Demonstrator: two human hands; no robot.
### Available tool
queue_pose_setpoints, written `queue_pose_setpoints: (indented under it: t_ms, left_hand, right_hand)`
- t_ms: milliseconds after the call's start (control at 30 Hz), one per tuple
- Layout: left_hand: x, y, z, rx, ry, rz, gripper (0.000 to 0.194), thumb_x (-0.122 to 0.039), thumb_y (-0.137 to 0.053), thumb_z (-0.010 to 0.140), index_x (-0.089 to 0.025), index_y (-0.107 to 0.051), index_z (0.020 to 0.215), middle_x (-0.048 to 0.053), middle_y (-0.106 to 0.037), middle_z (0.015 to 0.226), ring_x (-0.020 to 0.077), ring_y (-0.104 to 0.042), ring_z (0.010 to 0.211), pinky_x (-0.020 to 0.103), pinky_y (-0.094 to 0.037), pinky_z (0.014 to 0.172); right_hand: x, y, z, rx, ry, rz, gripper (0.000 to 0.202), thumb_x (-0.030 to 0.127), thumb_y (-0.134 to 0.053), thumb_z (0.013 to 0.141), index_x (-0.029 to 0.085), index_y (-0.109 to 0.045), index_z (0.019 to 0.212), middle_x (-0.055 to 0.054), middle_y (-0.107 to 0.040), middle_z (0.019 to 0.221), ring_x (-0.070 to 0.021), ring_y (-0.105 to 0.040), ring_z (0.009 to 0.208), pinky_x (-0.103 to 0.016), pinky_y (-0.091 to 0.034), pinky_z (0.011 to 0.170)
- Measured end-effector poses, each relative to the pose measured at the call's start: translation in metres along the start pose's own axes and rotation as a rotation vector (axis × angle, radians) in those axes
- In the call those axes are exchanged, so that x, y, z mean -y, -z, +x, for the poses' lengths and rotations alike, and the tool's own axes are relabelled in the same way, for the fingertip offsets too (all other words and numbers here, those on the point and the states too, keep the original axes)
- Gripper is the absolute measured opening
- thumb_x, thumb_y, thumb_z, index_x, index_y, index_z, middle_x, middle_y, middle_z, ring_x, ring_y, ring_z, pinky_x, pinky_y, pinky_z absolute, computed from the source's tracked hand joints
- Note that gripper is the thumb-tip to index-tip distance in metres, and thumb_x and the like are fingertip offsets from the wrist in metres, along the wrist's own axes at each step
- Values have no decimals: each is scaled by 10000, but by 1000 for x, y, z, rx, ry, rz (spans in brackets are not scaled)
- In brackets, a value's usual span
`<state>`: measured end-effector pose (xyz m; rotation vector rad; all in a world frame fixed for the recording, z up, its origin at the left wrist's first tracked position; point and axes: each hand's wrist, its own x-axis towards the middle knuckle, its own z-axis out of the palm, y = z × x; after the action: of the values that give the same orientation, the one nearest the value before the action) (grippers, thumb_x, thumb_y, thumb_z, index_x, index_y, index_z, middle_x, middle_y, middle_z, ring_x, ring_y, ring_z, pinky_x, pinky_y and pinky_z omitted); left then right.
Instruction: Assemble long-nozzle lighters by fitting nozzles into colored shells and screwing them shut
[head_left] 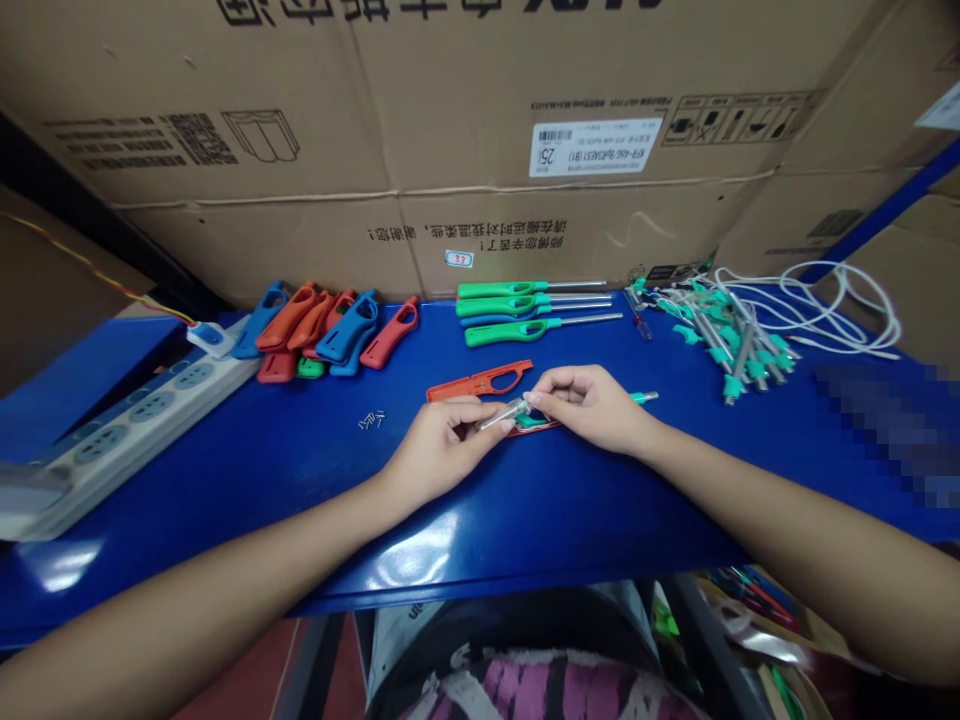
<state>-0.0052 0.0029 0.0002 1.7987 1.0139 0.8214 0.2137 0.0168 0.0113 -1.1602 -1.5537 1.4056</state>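
Note:
Above the blue table my left hand (442, 440) is closed around a clear plastic tube (504, 412), which looks like a lighter's gas tank. The thumb and fingers of my right hand (592, 405) pinch that tube's upper right end. Just behind my hands lies an orange lighter shell half (469, 386), its inner side up. Beneath my hands is another lighter piece with a teal inner part (534, 421), mostly covered. A metal lighter nozzle (643, 397) with a teal collar pokes out past my right hand. Small screws (372, 420) lie in a loose pile left of my left hand.
Several coloured lighter shells (349, 330) are heaped at the back left. Assembled lighters (506, 333) lie at the back centre. To the right are nozzle parts (739, 345), a screwdriver (643, 326) and a white cable (847, 310). A power strip (135, 430) runs along the left; cardboard (450, 130) stands behind.

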Motion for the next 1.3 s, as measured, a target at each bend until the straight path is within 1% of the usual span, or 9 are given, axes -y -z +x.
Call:
queue_pose_setpoints:
  t_ms: [267,367,533,733,867,1000,1133,1200,1300]
  left_hand:
    - [-3,6,1,-78,-74,46,271,-331,-705,887,-201,-779,1113,85,-765,1061,219,-686,935,321,-530,771]
    - [-2,7,0,-84,-94,67,265,-322,-702,892,-203,-777,1116,89,-762,1048,210,-685,907,318,-530,745]
    - [0,7,0,-87,-146,116,269,-299,-706,892,-207,-769,1137,80,-760,985,188,-671,839,296,-509,684]
    - [-3,6,1,-94,-109,87,269,-320,-690,906,-199,-770,1132,86,-763,1044,202,-686,897,317,-532,755]
    - [-4,5,1,-98,-97,74,272,-345,-692,903,-199,-776,1117,82,-766,1059,207,-690,902,311,-535,757]
    - [-3,2,0,-77,-82,70,277,-356,-688,907,-203,-777,1120,75,-773,1016,208,-689,877,308,-531,752]
    - [0,2,-1,-18,-64,57,290,-354,-673,920,-203,-768,1149,64,-779,971,198,-683,817,303,-527,733]
    - [0,4,1,23,-61,51,285,-354,-664,925,-199,-770,1140,65,-782,993,203,-693,837,303,-535,746]
    - [-3,11,3,83,-68,80,289,-360,-639,943,-206,-763,1153,63,-781,1066,218,-710,916,318,-545,814]
  right_hand:
    - [5,2,-1,29,38,-20,428,588,-709,778,166,-636,755,17,-582,669,-97,-493,611,-258,-381,598]
    - [5,2,-1,26,36,-17,418,577,-712,784,165,-647,790,18,-587,679,-99,-505,623,-258,-391,614]
    - [4,2,0,29,35,-39,437,593,-719,769,163,-639,765,23,-573,658,-97,-494,607,-254,-385,596]
    - [4,2,0,33,58,-48,451,601,-679,812,167,-612,708,23,-571,638,-84,-465,573,-245,-369,570]
    - [4,1,-1,2,81,-34,462,619,-699,785,170,-613,718,15,-584,649,-92,-490,590,-247,-383,579]
    - [2,-1,-2,-22,74,-48,476,638,-710,758,174,-610,726,18,-569,635,-93,-474,570,-246,-369,547]
    - [1,-3,-3,-27,69,-54,501,658,-719,735,172,-599,714,22,-564,627,-89,-464,562,-243,-369,538]
    - [1,-3,-3,-19,73,-57,505,665,-710,742,173,-600,715,21,-567,630,-92,-473,570,-246,-383,546]
    - [2,-4,-3,-8,78,-65,505,668,-697,759,178,-593,698,12,-571,639,-103,-494,593,-256,-403,567]
